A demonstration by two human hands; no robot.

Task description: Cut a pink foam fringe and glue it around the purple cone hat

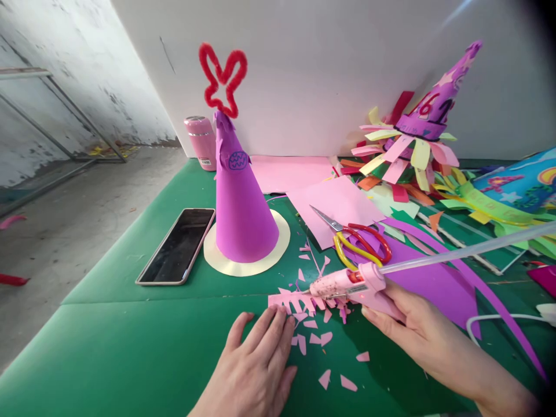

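Note:
My right hand (pixel 417 327) is wrapped round a pink glue gun (pixel 358 285) with a long clear glue stick out of its back. Its nozzle points left, over a pink paper strip (pixel 286 299) cut into a zigzag fringe. My left hand (pixel 260 359) lies with fingers spread, fingertips on the strip's lower edge. Small pink scraps (pixel 325 379) are scattered around. Beyond the strip stands a purple paper cone (pixel 243 214) on a cream round brim (pixel 283 231), topped by a red fuzzy wire shape (pixel 237 66).
A phone (pixel 178 246) and a pink bottle (pixel 202 145) stand left of the cone. Scissors (pixel 365 246) lie on pink and purple paper behind the glue gun. Decorated hats (pixel 428 119) and coloured strips crowd the right. The green table (pixel 130 347) ends at the left.

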